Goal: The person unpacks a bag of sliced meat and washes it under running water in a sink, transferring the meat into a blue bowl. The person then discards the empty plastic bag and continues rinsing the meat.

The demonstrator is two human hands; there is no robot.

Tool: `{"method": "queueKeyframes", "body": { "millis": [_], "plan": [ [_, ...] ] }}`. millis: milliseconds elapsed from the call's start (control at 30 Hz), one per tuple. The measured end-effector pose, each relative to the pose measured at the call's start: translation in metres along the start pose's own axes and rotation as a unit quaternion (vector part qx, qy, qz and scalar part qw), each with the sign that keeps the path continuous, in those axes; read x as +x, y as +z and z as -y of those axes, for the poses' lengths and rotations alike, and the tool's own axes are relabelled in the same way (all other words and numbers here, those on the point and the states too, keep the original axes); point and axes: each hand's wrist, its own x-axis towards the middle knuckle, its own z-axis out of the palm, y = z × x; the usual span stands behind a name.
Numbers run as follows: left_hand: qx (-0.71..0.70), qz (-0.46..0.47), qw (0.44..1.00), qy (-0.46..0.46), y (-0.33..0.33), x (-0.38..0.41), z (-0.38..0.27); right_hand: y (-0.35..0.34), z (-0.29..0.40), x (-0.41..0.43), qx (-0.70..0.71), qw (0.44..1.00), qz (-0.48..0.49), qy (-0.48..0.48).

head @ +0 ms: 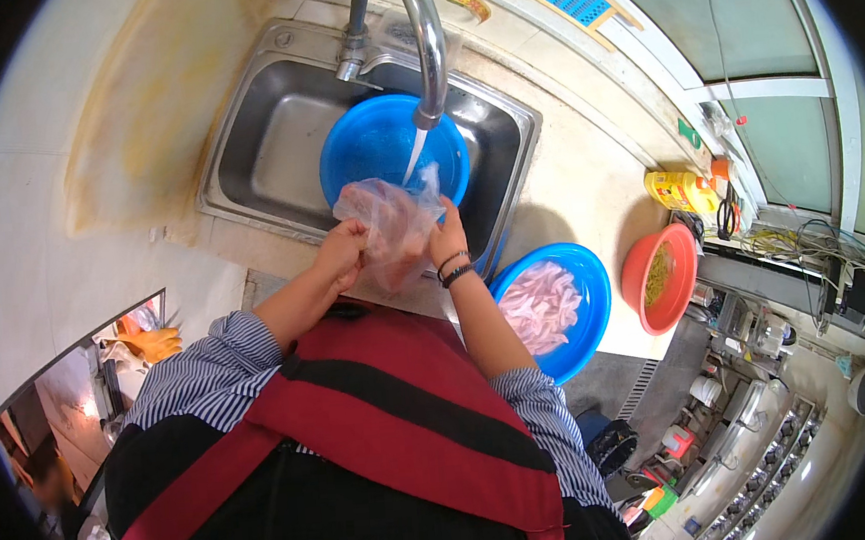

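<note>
A clear plastic bag (pixel 392 224) with pinkish raw meat inside hangs between my two hands, over the front edge of the sink. My left hand (pixel 342 252) grips the bag's left side, while my right hand (pixel 446 233) holds its right side near the top. Just beyond the bag, a blue plastic basin (pixel 354 136) sits in the stainless steel sink (pixel 266 142). From the curved faucet (pixel 429 59), water runs down toward the basin; the bag hides part of the basin's near side.
Right of the sink, a second blue basin (pixel 598 300) holds pale pink strips of meat. Farther right stand a red basin (pixel 685 282) with yellow-green food and a yellow bottle (pixel 679 191). A wall (pixel 129 126) rises close on the left. An orange rubber glove (pixel 153 344) lies lower left.
</note>
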Motion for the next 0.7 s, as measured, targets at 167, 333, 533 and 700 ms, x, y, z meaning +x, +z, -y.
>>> {"method": "queueKeyframes", "body": {
  "millis": [167, 333, 533, 700],
  "plan": [
    [0.008, 0.021, 0.999, 0.024, 0.011, 0.002, -0.006, -0.012, -0.011, -0.033, -0.040, 0.996, 0.055, 0.053],
    [0.031, 0.056, 0.996, 0.068, 0.032, -0.012, -0.018, 0.002, -0.003, -0.064, 0.174, 0.970, 0.147, 0.088],
    [0.123, 0.156, 0.977, 0.081, 0.093, -0.066, -0.038, 0.005, 0.060, -0.066, 0.202, 0.958, 0.199, -0.028],
    [0.119, 0.258, 0.959, 0.018, 0.110, -0.079, -0.031, -0.014, 0.034, -0.063, 0.286, 0.938, 0.187, 0.055]
  ]
}}
